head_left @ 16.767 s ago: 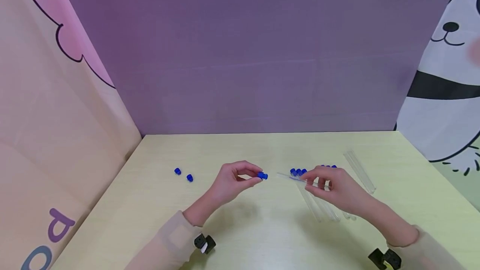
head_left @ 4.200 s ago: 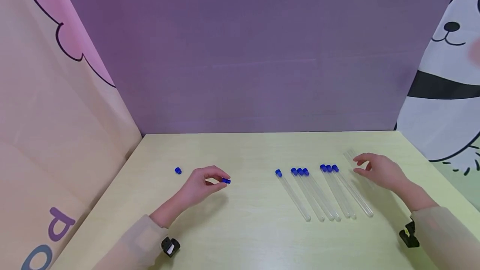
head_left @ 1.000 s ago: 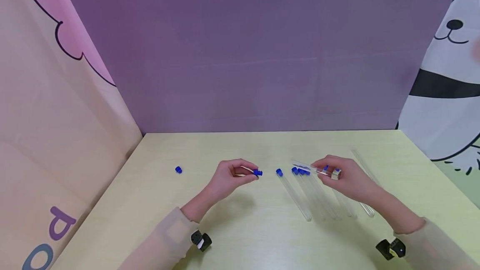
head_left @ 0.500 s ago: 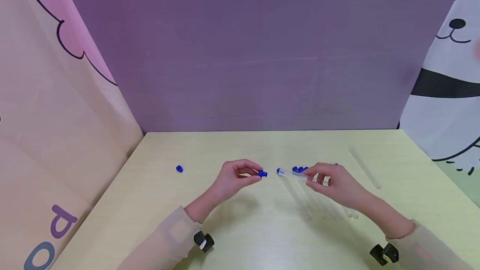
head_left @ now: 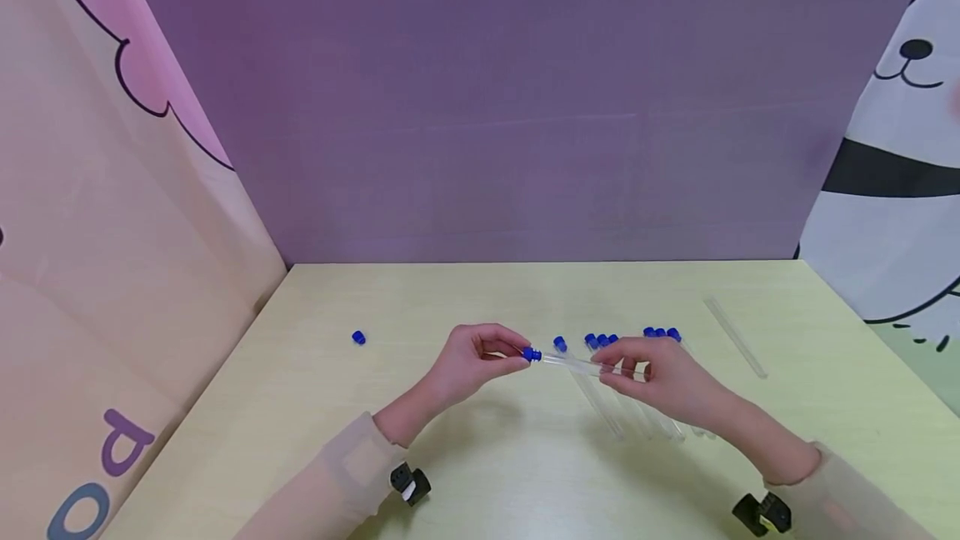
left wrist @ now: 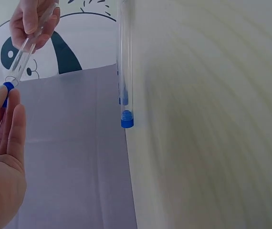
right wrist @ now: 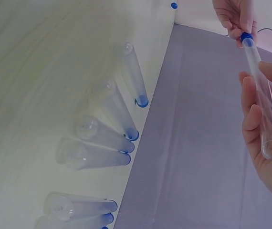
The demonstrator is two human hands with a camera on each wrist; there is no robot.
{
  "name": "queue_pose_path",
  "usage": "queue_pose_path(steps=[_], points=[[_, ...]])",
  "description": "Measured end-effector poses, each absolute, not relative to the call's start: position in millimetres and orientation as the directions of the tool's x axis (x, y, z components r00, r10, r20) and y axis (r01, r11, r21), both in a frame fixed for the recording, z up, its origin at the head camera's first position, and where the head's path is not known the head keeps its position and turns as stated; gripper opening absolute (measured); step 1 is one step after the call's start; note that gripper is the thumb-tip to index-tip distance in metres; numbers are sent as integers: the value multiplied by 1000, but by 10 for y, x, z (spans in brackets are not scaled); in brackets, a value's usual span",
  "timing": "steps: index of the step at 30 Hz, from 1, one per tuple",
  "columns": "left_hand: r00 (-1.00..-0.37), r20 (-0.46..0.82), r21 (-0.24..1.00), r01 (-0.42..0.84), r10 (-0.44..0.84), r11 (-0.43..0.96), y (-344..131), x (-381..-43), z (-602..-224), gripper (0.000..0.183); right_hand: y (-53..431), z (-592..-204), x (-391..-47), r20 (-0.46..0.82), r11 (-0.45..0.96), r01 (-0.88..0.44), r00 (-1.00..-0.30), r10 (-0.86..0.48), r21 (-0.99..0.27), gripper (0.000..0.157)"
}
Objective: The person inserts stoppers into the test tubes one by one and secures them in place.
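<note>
My left hand (head_left: 476, 363) pinches a blue cap (head_left: 532, 354) between thumb and fingertips. With its fingers curled round it, my right hand (head_left: 663, 373) holds a clear test tube (head_left: 566, 362) above the table. The tube's mouth meets the cap, and the right wrist view shows cap and tube (right wrist: 264, 100) in line. Whether the cap is fully seated I cannot tell. Below and beyond the right hand lie several capped tubes (head_left: 596, 398), partly hidden by it. One loose blue cap (head_left: 358, 337) lies at the left of the table.
An uncapped clear tube (head_left: 737, 338) lies at the right of the pale table (head_left: 480, 473). A purple backdrop (head_left: 525, 107) rises behind the table's far edge. Patterned cloths stand at the left and right sides.
Since 4.2 seconds ago, the right hand has picked up a tube from the right and carried it leftward. In the last half second its mouth has come to the cap in the left hand.
</note>
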State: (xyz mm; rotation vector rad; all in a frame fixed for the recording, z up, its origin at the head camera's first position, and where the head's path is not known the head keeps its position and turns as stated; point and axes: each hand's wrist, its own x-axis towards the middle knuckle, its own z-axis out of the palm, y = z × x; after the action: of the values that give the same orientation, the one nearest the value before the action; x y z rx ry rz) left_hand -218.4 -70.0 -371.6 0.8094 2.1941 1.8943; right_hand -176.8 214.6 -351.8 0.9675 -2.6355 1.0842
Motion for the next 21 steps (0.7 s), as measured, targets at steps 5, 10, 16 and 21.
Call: queue_pose_path(steps=[5, 10, 16, 21], points=[[-841, 256, 947, 318, 476, 52, -687, -2179, -3730, 20, 2128, -3506, -1764, 356, 537, -617, -780, -516, -575, 17], [-827, 269, 944, 327, 494, 32, -680, -2173, -3734, 20, 2111, -3505, -1765, 380, 519, -640, -762, -525, -566, 16], [-820, 281, 939, 342, 498, 32, -698, -2187, -3742, 19, 2076, -3505, -1782, 447, 486, -700, -711, -543, -524, 15], [-814, 277, 951, 309, 511, -23, -708, -2200, -3759, 18, 2046, -3503, -1771, 504, 453, -742, -669, -546, -494, 16]])
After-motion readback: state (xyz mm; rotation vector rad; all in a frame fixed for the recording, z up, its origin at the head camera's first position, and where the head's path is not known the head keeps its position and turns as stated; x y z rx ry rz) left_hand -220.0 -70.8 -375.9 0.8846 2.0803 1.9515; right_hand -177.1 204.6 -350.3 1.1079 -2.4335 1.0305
